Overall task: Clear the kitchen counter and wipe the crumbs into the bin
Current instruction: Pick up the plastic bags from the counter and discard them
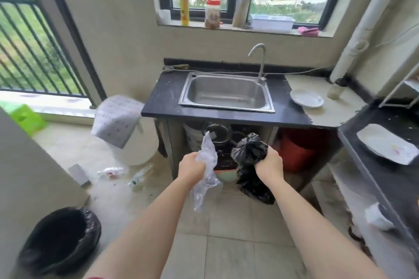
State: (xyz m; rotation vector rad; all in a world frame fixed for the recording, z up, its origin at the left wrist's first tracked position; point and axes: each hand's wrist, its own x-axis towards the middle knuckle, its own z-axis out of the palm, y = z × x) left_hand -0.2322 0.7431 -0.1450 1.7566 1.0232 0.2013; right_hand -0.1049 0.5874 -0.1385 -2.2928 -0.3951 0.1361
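Floor, lower left: round bin with a black liner (60,240), well apart from both hands. Clear plastic scraps (111,172) lie on the tiled floor (238,253) past it, and a white tub draped with a patterned cloth (118,120) stands behind.

Centre: left hand (192,166) closed round a crumpled clear plastic bag (205,165). Right hand (268,163) is beside it, fingers clenched on a knotted black plastic bag (249,149). Both bags are held in the air in front of the dark stone desk (163,102).

A steel sink (226,93) is set in that desk, with a curved tap (260,61) at its back right. On a pale stretch to the right sits a round white plate (306,98).

Far right: second dark desk (371,165) carrying a rectangular white dish (387,147), cut off by the frame edge.

Under the sink: red bucket (297,154) and pots in shadow, hard to make out. White crumpled thing (377,215) low right is blurred, so I cannot tell what it is.
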